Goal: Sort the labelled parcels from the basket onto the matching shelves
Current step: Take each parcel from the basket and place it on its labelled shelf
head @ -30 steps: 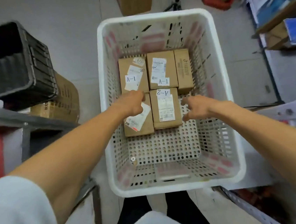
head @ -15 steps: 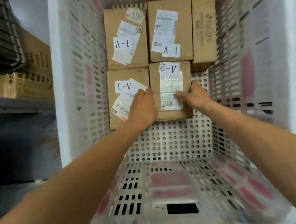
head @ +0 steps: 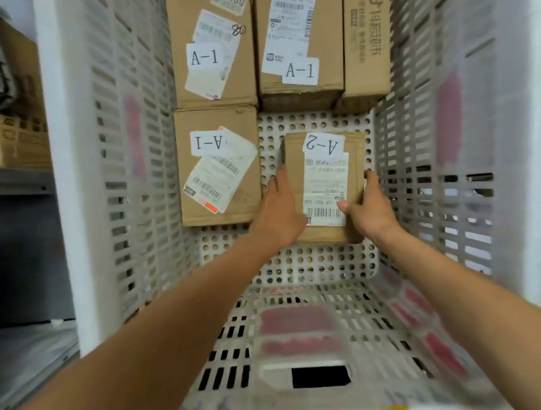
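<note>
Shifted nearer and rightward off the A-1 box [head: 218, 167] since the last view, A-2 box [head: 325, 179] held low inside the basket [head: 80, 191], left hand [head: 278, 214] flat against its left side, right hand [head: 368, 211] clasping its right edge, liable to slip if squeeze eases.

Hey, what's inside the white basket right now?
The white basket holds five parcels: three A-1 parcels, a printed box, and the A-2 parcel, held between left hand and right hand. Anything beneath them is covered.
</note>
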The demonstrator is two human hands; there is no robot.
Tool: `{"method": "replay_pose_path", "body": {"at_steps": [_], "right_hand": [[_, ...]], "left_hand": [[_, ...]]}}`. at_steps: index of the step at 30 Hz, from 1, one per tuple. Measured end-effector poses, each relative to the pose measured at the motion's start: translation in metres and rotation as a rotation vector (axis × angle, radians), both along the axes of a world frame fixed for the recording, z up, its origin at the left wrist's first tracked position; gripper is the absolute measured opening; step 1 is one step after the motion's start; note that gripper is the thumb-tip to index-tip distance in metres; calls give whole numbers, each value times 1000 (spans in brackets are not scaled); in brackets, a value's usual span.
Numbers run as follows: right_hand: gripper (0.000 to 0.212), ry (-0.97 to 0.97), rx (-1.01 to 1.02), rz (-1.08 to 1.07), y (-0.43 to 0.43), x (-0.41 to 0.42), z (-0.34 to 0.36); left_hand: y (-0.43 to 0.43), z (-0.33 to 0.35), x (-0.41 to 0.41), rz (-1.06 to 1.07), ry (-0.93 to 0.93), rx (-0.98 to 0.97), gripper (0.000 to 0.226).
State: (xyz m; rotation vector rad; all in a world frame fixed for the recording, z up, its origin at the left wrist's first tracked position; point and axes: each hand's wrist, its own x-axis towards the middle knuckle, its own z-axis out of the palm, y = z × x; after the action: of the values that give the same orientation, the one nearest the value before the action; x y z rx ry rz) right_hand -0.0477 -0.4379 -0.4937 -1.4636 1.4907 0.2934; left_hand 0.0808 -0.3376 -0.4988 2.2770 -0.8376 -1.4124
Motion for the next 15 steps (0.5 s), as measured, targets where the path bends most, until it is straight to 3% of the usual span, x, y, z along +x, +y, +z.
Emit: {"method": "replay_pose_path", "body": {"at_steps": [4,7,12,15], "right_hand": [[83,-103,25,-46,-5,-9,-10],[105,-199,91,-114,-5,-10,-20],[114,-312,104,-100,-1,-17,-34],[110,-319,112,-104,-3,-18,-32]], "left_hand": [[-6,-20,-11,326,229,-20,117],[-7,-29,-16,442,335,-61,121],[-4,-35,-17,483,427,-131,123],[-2,-24,-20,449,383,-139,120]]}}
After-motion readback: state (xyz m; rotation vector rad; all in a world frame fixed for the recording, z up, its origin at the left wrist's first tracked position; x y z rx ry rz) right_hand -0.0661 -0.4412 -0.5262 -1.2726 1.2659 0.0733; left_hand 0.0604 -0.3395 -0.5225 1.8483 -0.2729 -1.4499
